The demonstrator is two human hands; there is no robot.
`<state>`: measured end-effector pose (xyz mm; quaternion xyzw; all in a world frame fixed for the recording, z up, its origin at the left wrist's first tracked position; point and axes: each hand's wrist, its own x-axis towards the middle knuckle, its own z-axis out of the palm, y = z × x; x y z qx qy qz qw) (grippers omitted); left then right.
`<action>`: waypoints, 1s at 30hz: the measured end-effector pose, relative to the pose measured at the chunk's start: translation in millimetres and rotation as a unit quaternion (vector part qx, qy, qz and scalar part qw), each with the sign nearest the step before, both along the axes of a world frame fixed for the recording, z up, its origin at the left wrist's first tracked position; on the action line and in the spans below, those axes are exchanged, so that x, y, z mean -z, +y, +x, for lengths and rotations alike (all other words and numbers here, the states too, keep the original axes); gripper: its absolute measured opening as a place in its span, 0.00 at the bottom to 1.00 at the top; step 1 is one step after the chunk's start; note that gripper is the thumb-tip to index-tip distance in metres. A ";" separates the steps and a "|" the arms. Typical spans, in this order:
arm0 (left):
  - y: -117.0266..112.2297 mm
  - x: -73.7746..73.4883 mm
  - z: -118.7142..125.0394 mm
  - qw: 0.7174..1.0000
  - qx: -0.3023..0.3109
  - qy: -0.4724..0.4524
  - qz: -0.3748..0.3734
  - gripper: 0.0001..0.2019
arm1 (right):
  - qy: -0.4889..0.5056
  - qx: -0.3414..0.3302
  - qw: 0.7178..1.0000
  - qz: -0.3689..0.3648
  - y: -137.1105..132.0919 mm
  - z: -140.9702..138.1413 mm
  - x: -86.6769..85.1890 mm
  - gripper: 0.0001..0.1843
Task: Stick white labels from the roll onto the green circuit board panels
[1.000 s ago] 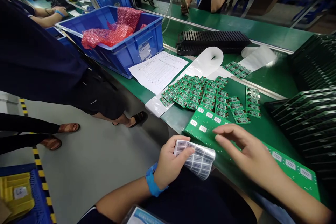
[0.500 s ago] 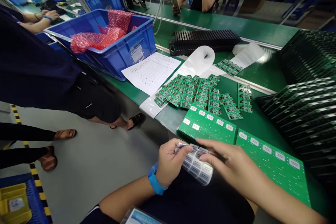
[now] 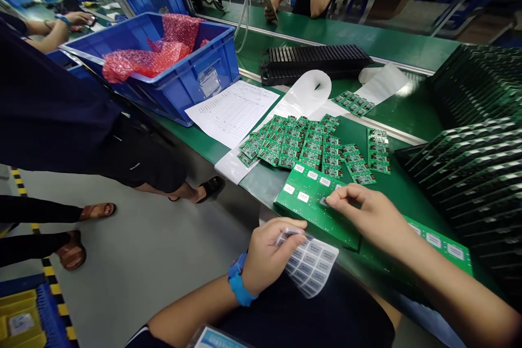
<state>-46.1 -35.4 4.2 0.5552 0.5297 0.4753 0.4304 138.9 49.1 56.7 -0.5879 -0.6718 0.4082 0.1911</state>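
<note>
My left hand (image 3: 274, 253), with a blue wrist strap (image 3: 241, 281), is closed on a sheet of small printed labels (image 3: 312, 267) that curls below the fingers. My right hand (image 3: 362, 209) pinches one label (image 3: 325, 202) between thumb and fingertips, at the surface of a green circuit board panel (image 3: 318, 216). That panel carries white labels along its far edge and two more in a second row. Partly behind my right forearm lies another green panel (image 3: 442, 253) with labels along its edge.
Small circuit boards (image 3: 302, 141) lie piled beyond the panels. Racked boards (image 3: 473, 174) stand at right, black racks (image 3: 316, 60) at the back. A paper form (image 3: 234, 111) lies beside a blue bin (image 3: 196, 73) of red bubble wrap (image 3: 171, 54). People stand and sit nearby.
My right hand has moved from the label sheet up over the nearer panel, taking one label with it. The sheet in my left hand now hangs flatter and more spread out.
</note>
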 end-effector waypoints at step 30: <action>1.1 0.9 -2.3 0.999 0.019 0.026 -0.034 0.13 | -0.034 -0.066 0.993 0.089 -12.5 9.8 17.7 0.04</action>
